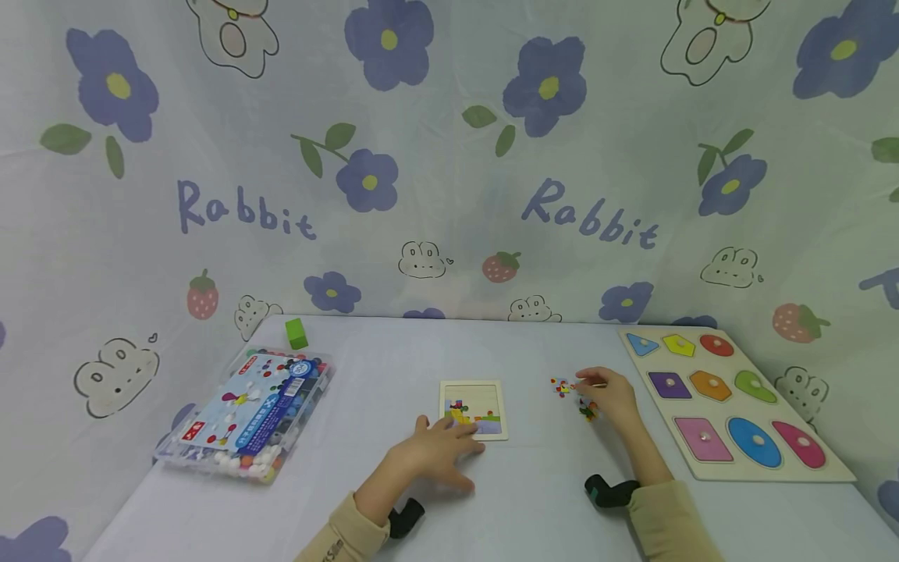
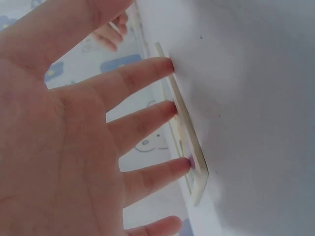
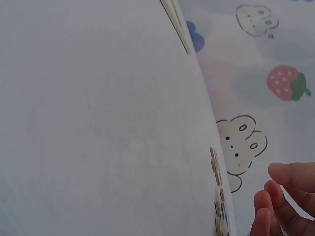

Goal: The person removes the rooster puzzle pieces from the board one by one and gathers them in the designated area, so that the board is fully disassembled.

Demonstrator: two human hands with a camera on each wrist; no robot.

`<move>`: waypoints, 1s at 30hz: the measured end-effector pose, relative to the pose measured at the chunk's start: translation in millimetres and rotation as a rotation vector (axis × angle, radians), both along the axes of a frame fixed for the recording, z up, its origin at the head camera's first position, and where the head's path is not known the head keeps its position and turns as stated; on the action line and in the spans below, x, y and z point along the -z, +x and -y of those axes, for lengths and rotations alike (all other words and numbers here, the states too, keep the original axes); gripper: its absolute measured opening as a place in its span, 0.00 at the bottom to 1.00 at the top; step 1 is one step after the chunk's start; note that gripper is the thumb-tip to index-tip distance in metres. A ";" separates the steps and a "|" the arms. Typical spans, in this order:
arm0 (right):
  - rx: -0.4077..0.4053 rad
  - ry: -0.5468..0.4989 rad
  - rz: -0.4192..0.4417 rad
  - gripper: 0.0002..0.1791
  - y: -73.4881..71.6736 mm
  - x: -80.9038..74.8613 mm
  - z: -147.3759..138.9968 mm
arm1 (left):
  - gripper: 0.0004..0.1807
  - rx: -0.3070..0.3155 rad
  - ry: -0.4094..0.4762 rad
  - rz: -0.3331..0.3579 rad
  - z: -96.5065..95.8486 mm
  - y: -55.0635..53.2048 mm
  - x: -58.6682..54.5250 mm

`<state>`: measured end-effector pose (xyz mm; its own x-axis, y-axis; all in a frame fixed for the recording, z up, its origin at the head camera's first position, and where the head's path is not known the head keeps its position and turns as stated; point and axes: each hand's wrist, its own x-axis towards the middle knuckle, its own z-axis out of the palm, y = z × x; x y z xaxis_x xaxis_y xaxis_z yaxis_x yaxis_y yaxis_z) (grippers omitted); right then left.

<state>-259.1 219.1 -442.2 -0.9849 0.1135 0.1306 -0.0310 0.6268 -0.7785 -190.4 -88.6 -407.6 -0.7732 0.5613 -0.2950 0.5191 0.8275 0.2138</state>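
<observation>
The left hand (image 1: 437, 455) spreads wide with straight fingers, its fingertips touching the near edge of the jigsaw tray (image 1: 481, 396), presumably to keep that light frame from sliding; it grasps nothing. The tray lies flat before the person, fitted pieces filling its near part. To its right, loose jigsaw pieces (image 1: 562, 386) seem spread within easy reach of the right hand (image 1: 609, 394), whose thumb and fingers are drawn narrowly together beside them; whether they pinch a piece, I cannot tell. The tray is pale, smooth, squarish wood; the pieces are thin, knobbly-edged and brightly printed. Farther right of it lies a wooden shape board (image 1: 723, 409) with knobbed geometric inserts; well left, a clear plastic case (image 1: 246, 402) of coloured balls.
</observation>
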 end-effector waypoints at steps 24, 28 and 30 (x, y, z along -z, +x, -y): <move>-0.149 -0.167 0.053 0.11 -8.5 7.8 71.2 | 0.32 0.009 -0.037 -0.003 -3.9 7.3 -8.3; -0.186 -0.167 0.047 0.10 -8.3 7.7 82.1 | 0.32 0.005 -0.038 0.004 -4.3 7.4 -8.4; -0.201 -0.164 0.047 0.10 -8.0 6.8 88.3 | 0.32 0.004 -0.036 0.015 -4.5 7.6 -8.6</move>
<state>-267.1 130.8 -449.0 -0.9943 -0.0696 0.0803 -0.1038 0.4768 -0.8729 -182.8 -84.2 -398.9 -0.7665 0.5530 -0.3265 0.5190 0.8329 0.1922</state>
